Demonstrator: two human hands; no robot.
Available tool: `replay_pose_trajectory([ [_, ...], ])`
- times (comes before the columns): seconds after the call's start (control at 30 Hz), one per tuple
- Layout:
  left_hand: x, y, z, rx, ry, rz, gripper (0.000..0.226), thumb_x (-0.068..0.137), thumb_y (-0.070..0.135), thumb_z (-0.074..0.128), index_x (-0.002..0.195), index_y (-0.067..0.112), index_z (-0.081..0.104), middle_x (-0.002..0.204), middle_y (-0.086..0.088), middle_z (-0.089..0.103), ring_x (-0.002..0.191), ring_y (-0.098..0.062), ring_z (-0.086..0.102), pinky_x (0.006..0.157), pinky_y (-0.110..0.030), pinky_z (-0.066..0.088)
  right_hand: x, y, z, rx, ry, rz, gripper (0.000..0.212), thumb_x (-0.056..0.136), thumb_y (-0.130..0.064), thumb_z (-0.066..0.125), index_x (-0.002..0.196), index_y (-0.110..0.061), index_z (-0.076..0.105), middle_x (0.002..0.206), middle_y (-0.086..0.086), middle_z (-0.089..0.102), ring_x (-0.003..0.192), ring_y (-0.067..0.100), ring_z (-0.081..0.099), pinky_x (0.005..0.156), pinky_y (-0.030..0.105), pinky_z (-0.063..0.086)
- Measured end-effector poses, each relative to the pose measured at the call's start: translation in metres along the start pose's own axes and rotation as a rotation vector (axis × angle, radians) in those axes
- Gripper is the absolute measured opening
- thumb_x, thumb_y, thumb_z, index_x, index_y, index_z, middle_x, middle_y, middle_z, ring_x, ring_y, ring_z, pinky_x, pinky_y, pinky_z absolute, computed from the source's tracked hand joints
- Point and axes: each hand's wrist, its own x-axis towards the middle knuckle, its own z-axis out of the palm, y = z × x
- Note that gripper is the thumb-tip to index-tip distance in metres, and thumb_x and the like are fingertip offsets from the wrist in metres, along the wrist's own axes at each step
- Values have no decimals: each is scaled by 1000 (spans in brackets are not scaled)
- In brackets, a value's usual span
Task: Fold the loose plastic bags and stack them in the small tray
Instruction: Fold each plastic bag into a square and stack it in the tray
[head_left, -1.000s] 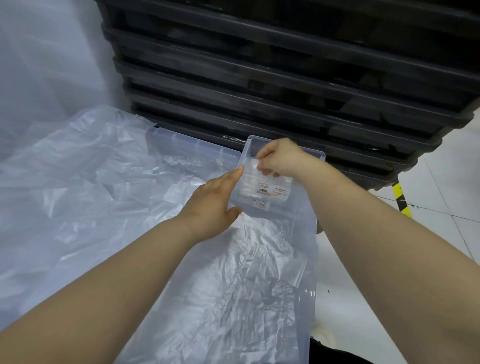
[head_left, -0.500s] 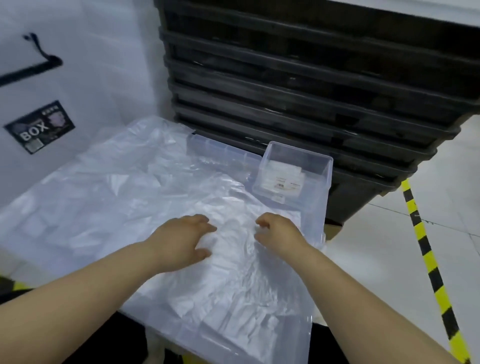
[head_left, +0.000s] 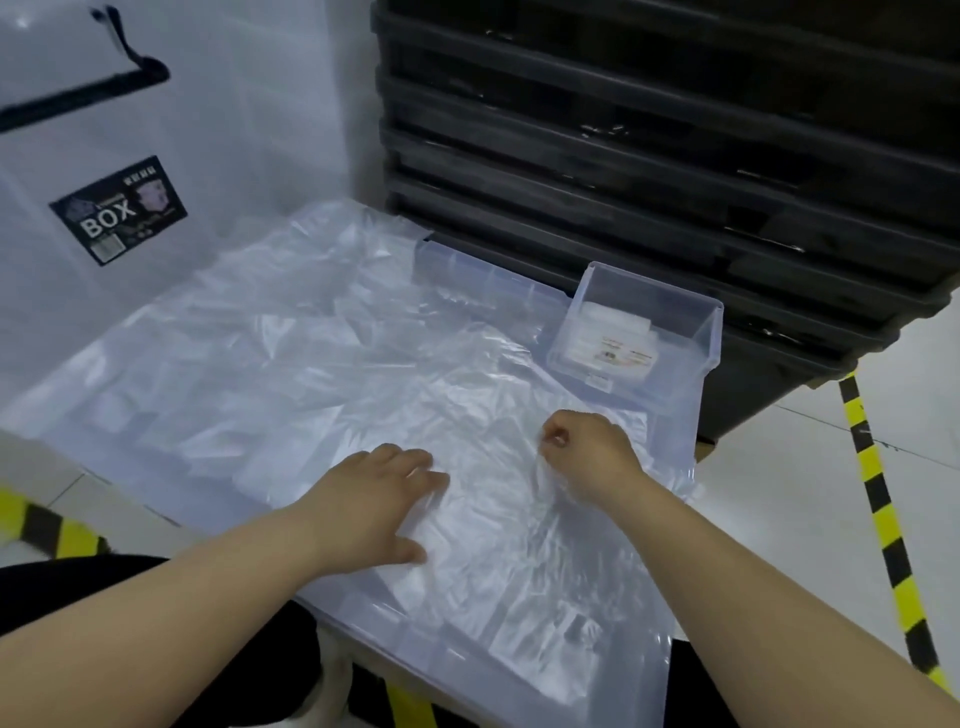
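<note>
While the left hand (head_left: 375, 500) lies flat, fingers straight, on the bags (head_left: 311, 364), the right hand (head_left: 588, 453) pinches them near the tray (head_left: 710, 335).

left hand (head_left: 375, 501) flat, right hand (head_left: 586, 453) curled

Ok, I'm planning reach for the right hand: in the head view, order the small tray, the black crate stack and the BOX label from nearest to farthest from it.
From the right hand:
1. small tray, just beyond it, slightly right.
2. black crate stack, behind the tray.
3. BOX label, far off to the left.
</note>
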Motion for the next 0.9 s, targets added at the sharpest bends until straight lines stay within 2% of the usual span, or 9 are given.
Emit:
replay_pose_trajectory([
  [0.1, 2, 0, -3, -31, 39, -8, 76, 88, 51, 49, 147, 31, 4, 153, 11, 5, 139, -9, 13, 108, -21, 12, 0, 4, -9, 74, 42, -58, 22, 92, -13, 49, 106, -14, 67, 105, -2, 63, 97, 14, 55, 75, 21, 38],
  [0.17, 2, -1, -4, -52, 70, -21, 78, 88, 52, 48, 147, 31, 1, 154, 11, 4, 140, -9, 12, 109, -21, 10, -2, 6, -18, 176, 40, -95, 20, 92, -11, 51, 103, -11, 68, 96, -6, 60, 87, 9, 52, 73, 17, 36],
  [0.27, 3, -6, -5, -76, 101, -31, 78, 88, 52, 48, 147, 32, 0, 154, 11, 5, 140, -10, 11, 110, -21, 9, -4, 12, -35, 305, -61, -106, 15, 90, -6, 54, 94, -10, 68, 88, -5, 60, 74, 7, 55, 67, 9, 41],
  [0.37, 4, -7, -5, -99, 84, -24, 78, 88, 52, 49, 146, 32, 2, 154, 11, 6, 140, -9, 11, 109, -21, 10, -6, 27, -55, 293, -181, -60, 15, 89, -3, 55, 90, -12, 66, 83, -6, 60, 66, 1, 53, 60, 2, 42],
  [0.47, 4, -5, -3, -110, 57, 4, 79, 86, 51, 53, 146, 33, 4, 153, 13, 10, 139, -8, 12, 108, -20, 10, -7, 45, -62, 247, -186, 24, 15, 89, -4, 55, 89, -14, 66, 83, -6, 60, 70, 3, 53, 66, 11, 43],
  [0.57, 5, -3, -1, -96, 46, 21, 78, 86, 50, 53, 146, 33, 7, 151, 13, 15, 138, -8, 13, 108, -19, 11, -3, 55, -56, 212, -111, 78, 15, 89, -7, 55, 91, -17, 66, 91, -1, 61, 81, 12, 54, 77, 22, 42],
  [0.73, 8, 2, 4, -28, 109, 11, 70, 88, 52, 49, 145, 33, 15, 147, 11, 18, 135, -10, 18, 105, -20, 16, -1, 58, -50, 61, 144, 66, 32, 92, -16, 54, 124, -13, 55, 111, 3, 55, 90, 15, 47, 77, 23, 36],
  [0.83, 11, 4, 5, -33, 116, -11, 66, 88, 51, 49, 144, 32, 20, 145, 9, 21, 132, -11, 22, 103, -21, 21, -12, 40, -43, -5, 282, -33, 31, 92, -19, 53, 121, -9, 55, 122, 7, 54, 107, 21, 48, 82, 22, 33],
  [0.9, 13, 4, 5, -54, 124, -33, 66, 88, 50, 50, 143, 29, 22, 141, 6, 26, 130, -13, 25, 100, -21, 24, -27, 17, -24, -54, 173, -193, 30, 92, -23, 53, 118, -9, 56, 124, 6, 53, 114, 20, 45, 85, 23, 31],
])
